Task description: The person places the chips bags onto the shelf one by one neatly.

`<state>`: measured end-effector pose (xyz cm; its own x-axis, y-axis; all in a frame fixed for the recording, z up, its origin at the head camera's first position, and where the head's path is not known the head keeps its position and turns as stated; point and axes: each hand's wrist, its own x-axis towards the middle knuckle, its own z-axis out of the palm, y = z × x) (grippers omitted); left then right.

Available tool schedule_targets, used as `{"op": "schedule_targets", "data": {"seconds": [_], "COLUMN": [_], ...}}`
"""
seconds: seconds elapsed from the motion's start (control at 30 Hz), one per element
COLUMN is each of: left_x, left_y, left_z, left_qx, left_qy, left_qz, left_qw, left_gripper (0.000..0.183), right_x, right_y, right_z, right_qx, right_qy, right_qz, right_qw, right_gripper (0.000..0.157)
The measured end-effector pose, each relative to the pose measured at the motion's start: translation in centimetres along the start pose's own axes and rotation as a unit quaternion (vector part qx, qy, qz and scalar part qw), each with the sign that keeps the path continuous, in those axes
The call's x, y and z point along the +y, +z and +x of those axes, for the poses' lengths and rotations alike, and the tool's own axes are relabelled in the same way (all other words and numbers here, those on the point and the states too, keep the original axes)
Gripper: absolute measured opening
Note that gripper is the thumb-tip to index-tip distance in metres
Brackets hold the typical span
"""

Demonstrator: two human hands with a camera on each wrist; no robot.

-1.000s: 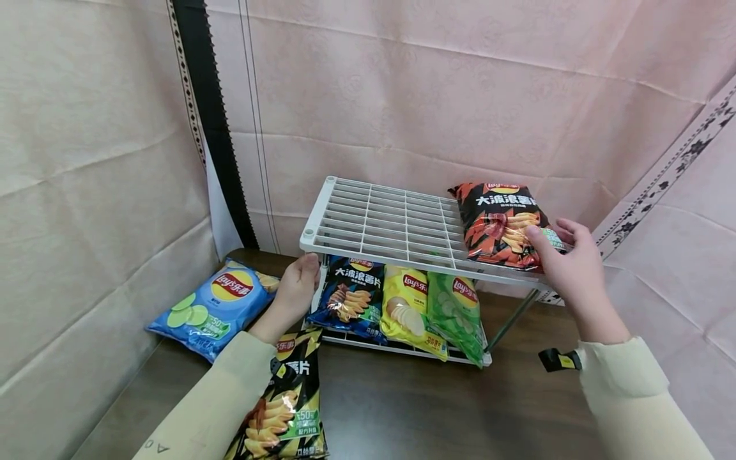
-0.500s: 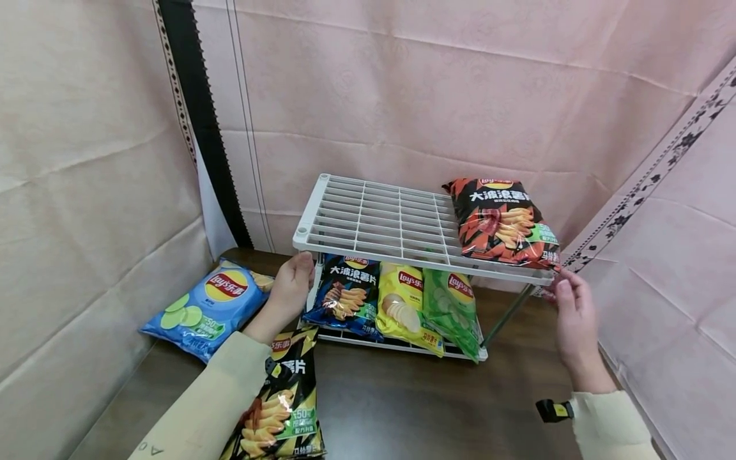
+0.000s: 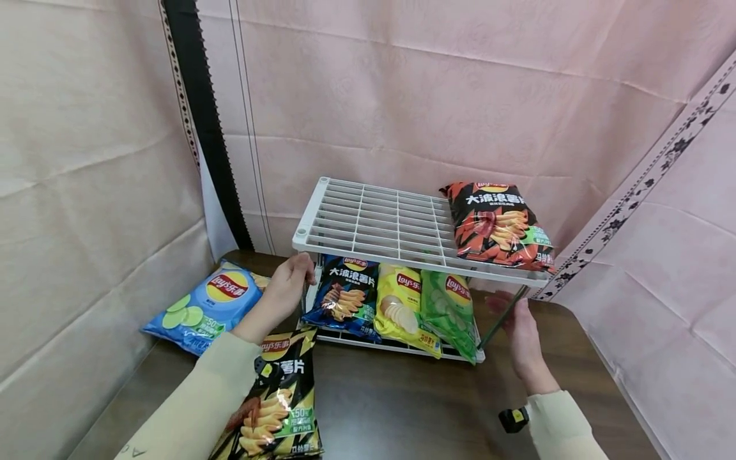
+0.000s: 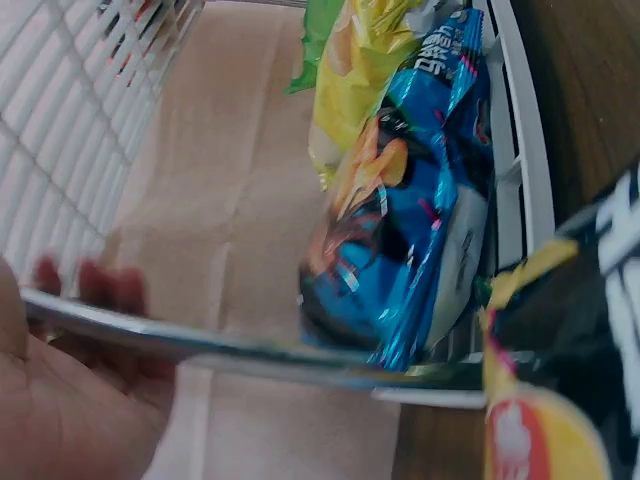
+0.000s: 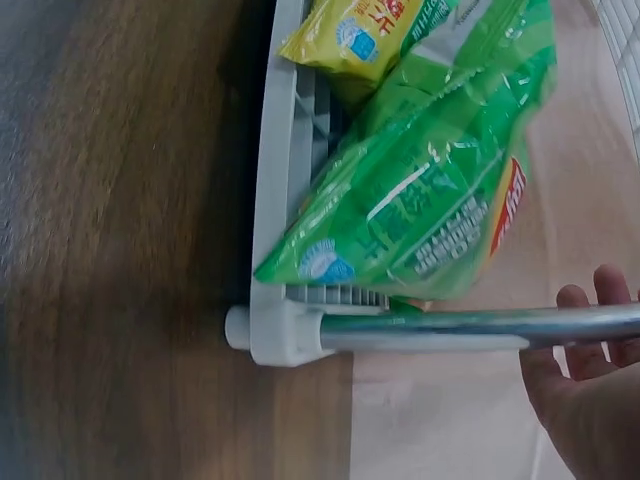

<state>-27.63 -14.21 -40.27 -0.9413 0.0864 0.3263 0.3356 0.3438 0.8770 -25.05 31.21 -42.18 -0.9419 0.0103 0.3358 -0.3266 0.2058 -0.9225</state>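
Note:
A two-tier white wire rack (image 3: 379, 220) stands on the table. My left hand (image 3: 287, 287) holds its left front metal pole (image 4: 250, 352), with fingers behind the pole. My right hand (image 3: 522, 335) is at the right front pole (image 5: 470, 325), its loosely spread fingers reaching behind it. A red-and-black chip bag (image 3: 497, 227) lies on the right end of the top shelf. On the lower shelf lean a dark blue chip bag (image 3: 347, 297), a yellow one (image 3: 405, 310) and a green one (image 3: 451, 313), side by side.
Left of the rack lies a light blue chip bag (image 3: 209, 300). A black-and-gold chip bag (image 3: 284, 409) lies in front, partly under the left forearm. Pale cloth (image 3: 431, 96) hangs behind and beside the brown table (image 3: 397, 409).
My right hand has left the red-and-black chip bag and moved down and left to the right front pole. The left hand has stayed at the left pole.

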Motion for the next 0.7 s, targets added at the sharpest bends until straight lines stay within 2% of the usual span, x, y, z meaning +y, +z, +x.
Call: {"op": "schedule_targets", "data": {"seconds": [0.17, 0.27, 0.37, 0.47, 0.57, 0.63, 0.7], "left_x": [0.2, -0.4, -1.2, -2.1, -3.0, -3.5, -4.0], "left_y": [-1.7, -2.8, -3.8, -4.7, -5.2, -5.3, -5.2], "left_z": [-1.7, -3.5, -5.4, -7.3, -9.0, -9.9, -10.7], "left_qx": [-0.022, -0.032, -0.045, -0.058, -0.073, -0.081, -0.086], "left_qy": [-0.043, -0.062, -0.065, -0.079, -0.108, -0.125, -0.135], "left_qz": [0.047, 0.071, 0.104, 0.157, 0.212, 0.241, 0.257], "left_qw": [0.9978, 0.9951, 0.9914, 0.9828, 0.9685, 0.9590, 0.9530], "left_gripper": [0.060, 0.063, 0.063, 0.069, 0.078, 0.083, 0.084], "right_x": [0.3, 0.3, 0.3, 0.4, 0.7, 0.9, 1.1], "right_y": [0.3, 0.3, 0.3, 0.5, 0.8, 1.0, 1.2], "right_z": [0.6, 1.1, 1.7, 2.2, 2.4, 2.4, 2.4], "right_qx": [-0.005, -0.002, -0.001, 0.003, 0.018, 0.028, 0.038], "right_qy": [0.036, 0.076, 0.123, 0.170, 0.207, 0.215, 0.207], "right_qz": [-0.044, -0.065, -0.059, -0.035, -0.008, -0.002, 0.001], "right_qw": [0.998, 0.995, 0.991, 0.985, 0.978, 0.976, 0.978], "right_gripper": [0.055, 0.053, 0.058, 0.060, 0.056, 0.056, 0.057]}}
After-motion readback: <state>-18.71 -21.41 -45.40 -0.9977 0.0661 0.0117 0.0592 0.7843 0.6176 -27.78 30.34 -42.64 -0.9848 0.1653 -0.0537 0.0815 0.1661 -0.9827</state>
